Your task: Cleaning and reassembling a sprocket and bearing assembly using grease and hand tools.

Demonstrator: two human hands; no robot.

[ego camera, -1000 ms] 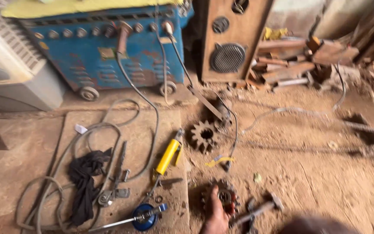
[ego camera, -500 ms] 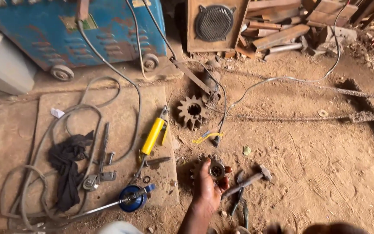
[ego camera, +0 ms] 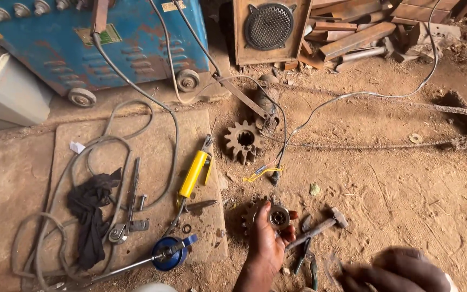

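My left hand (ego camera: pixel 266 243) reaches forward over the dirt floor, its fingers closed around a small round metal bearing (ego camera: pixel 279 218). Just under and left of it a rusty toothed gear (ego camera: pixel 247 216) lies on the ground, partly hidden by the hand. A hammer (ego camera: pixel 320 227) rests right beside my fingers, and green-handled pliers (ego camera: pixel 306 262) lie below it. My right hand (ego camera: pixel 395 270) is a dark blur at the bottom right edge, near the camera; its grip is unclear.
A second gear (ego camera: pixel 243 141) lies farther ahead. On a flat slab (ego camera: pixel 152 130) to the left lie a yellow-handled tool (ego camera: pixel 194 173), blue oil can (ego camera: pixel 168 254), black cloth (ego camera: pixel 90 216) and grey cables. Blue welding machine (ego camera: pixel 109 43), speaker box (ego camera: pixel 268 27) and wood scraps (ego camera: pixel 363 32) stand behind.
The view has tilted down and closer. My left hand stayed at the gear and now shows the round bearing in its fingers. A blurred right hand has appeared at bottom right.
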